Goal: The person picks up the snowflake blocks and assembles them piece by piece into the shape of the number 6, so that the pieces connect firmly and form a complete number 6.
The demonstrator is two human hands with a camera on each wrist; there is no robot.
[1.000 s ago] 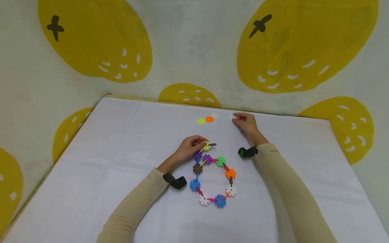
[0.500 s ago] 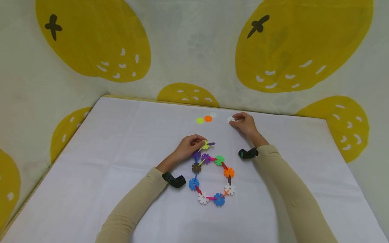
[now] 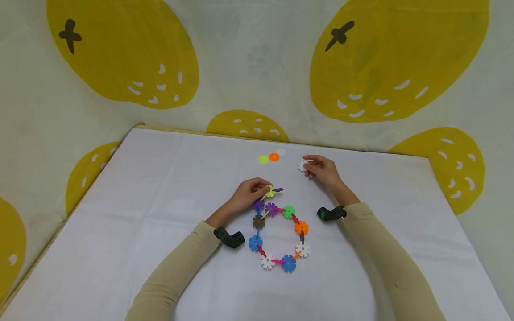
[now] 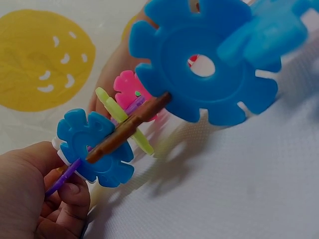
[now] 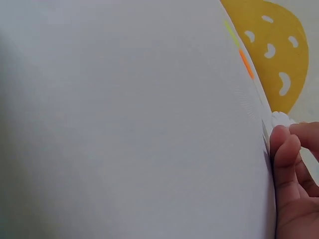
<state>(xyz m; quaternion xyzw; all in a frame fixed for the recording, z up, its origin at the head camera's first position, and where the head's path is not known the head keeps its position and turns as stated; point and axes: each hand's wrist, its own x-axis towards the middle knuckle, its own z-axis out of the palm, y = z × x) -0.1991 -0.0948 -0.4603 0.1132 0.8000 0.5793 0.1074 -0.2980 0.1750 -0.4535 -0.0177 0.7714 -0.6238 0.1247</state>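
My left hand (image 3: 250, 194) grips the upper end of a chain of notched plastic snowflake discs, at a lime yellow disc (image 3: 271, 191) with a purple disc (image 3: 279, 190) slotted into it. Below, the chain forms a ring, with a brown disc (image 3: 259, 221), an orange disc (image 3: 302, 227) and a blue disc (image 3: 288, 263) among its pieces. In the left wrist view, linked blue discs (image 4: 172, 99) and a brown disc (image 4: 127, 129) fill the foreground. Farther back, my right hand (image 3: 324, 170) pinches a loose white disc (image 3: 302, 166) between thumb and fingers.
Near the back edge of the white-covered table (image 3: 180, 169) lie a yellow disc (image 3: 263, 159), an orange disc (image 3: 274, 157) and a whitish disc (image 3: 280, 152). Behind it hangs a pale cloth (image 3: 257, 58) printed with yellow fruit.
My right hand has drawn the white disc slightly back from the table's far edge, toward me. My left hand keeps its grip on the chain, almost unmoved.
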